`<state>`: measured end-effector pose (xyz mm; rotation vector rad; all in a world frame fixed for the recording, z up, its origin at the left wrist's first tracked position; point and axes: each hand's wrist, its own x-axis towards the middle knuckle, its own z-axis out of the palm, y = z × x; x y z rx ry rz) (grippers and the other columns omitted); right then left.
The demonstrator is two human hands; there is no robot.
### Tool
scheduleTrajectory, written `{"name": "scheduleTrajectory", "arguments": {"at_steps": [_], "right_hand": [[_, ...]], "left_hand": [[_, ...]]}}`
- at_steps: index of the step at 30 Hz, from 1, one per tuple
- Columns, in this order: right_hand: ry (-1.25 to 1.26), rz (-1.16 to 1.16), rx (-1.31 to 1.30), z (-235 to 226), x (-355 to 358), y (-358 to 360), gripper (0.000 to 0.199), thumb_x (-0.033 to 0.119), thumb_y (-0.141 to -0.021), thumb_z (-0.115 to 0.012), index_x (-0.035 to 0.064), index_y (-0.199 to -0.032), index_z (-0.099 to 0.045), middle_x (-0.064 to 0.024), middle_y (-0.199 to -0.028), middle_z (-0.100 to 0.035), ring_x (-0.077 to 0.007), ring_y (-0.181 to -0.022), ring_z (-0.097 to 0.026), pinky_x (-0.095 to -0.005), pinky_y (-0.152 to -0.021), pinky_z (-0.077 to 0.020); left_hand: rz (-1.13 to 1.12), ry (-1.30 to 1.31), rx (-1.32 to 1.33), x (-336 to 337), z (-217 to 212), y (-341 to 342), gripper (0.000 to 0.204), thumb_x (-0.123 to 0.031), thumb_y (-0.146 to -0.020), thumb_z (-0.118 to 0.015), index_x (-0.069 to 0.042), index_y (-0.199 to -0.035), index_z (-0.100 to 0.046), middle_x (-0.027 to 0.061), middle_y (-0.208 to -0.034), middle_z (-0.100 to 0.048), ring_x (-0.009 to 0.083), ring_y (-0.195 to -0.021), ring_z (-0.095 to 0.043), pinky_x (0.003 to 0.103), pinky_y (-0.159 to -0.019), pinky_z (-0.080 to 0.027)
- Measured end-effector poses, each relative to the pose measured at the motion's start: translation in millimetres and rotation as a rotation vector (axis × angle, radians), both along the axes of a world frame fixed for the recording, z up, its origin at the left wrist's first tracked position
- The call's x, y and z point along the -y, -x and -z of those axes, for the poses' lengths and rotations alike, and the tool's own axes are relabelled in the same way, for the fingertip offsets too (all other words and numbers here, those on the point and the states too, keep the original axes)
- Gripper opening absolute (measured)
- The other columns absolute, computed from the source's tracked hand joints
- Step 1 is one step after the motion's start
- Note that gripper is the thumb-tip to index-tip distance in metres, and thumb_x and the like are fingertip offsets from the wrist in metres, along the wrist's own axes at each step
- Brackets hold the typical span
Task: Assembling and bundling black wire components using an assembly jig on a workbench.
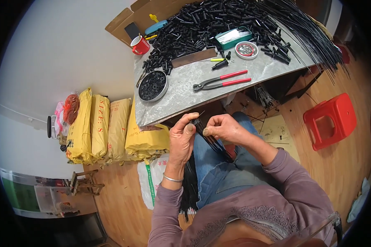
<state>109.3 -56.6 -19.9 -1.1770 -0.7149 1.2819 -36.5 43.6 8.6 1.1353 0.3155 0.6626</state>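
Observation:
Over my lap, my left hand [180, 138] is closed around the upper end of a bundle of thin black ribs [214, 145], like those of an umbrella. The bundle slants down across my jeans, its top beside my thumb and fingertips. A short thin tip juts up past the fingers. My right hand [223, 128] is pinched, thumb against forefinger, right beside the bundle's top; what lies between those fingertips is too small to make out. More long black ribs [189, 185] hang beside my left thigh.
On the grey table [181, 94] lie red-handled pincers [222, 80], a bowl of black rings [152, 85], a heap of black plastic tubes [193, 29], a teal box [234, 38] and a red mug [140, 45]. Yellow sacks [99, 125] stand left, a red stool [330, 121] right.

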Motion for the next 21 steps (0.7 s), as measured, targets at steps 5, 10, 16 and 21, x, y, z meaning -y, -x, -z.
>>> {"name": "scheduleTrajectory", "arguments": {"at_steps": [5,10,16,21], "right_hand": [[0.039,-0.136,-0.037,-7.9,1.4,-7.5,0.024,0.023,-0.079,-0.076,0.0057,-0.076,-0.06,0.0034,-0.064,-0.055,-0.0048,-0.058,-0.048,-0.0218,-0.051,-0.0393],[0.028,0.053,0.096,2.7,-2.4,4.6,0.024,0.023,-0.081,-0.074,0.0043,-0.073,-0.06,0.0019,-0.064,-0.057,-0.0042,-0.058,-0.049,-0.0219,-0.051,-0.0408],[-0.016,0.283,0.289,3.7,-7.1,17.1,0.032,0.028,-0.079,-0.075,0.0015,-0.069,-0.06,-0.0019,-0.059,-0.058,-0.0062,-0.056,-0.05,-0.026,-0.051,-0.0431],[0.003,0.315,0.391,4.0,-8.6,19.2,0.031,0.027,-0.077,-0.074,0.0007,-0.07,-0.059,-0.0064,-0.061,-0.06,-0.0099,-0.057,-0.054,-0.0294,-0.053,-0.0448]], "left_hand": [[0.149,-0.06,-0.01,-3.9,-8.9,1.0,0.032,-0.023,-0.089,-0.064,0.0,-0.112,-0.063,0.0012,-0.114,-0.055,0.0074,-0.096,-0.05,0.02,-0.081,-0.038],[-0.09,0.071,-0.055,8.3,-6.7,-14.6,0.035,-0.022,-0.094,-0.058,0.001,-0.121,-0.057,0.0014,-0.115,-0.057,0.0043,-0.086,-0.048,0.02,-0.074,-0.039],[-0.511,-0.038,-0.05,28.8,-0.8,-31.4,0.032,-0.02,-0.093,-0.06,0.001,-0.117,-0.059,0.0011,-0.1,-0.059,0.0031,-0.077,-0.047,0.018,-0.064,-0.038],[-0.658,-0.38,-0.16,36.1,-5.9,-39.8,0.025,-0.011,-0.091,-0.063,0.003,-0.111,-0.061,-0.0013,-0.088,-0.059,0.0054,-0.074,-0.053,0.021,-0.065,-0.044]]}}
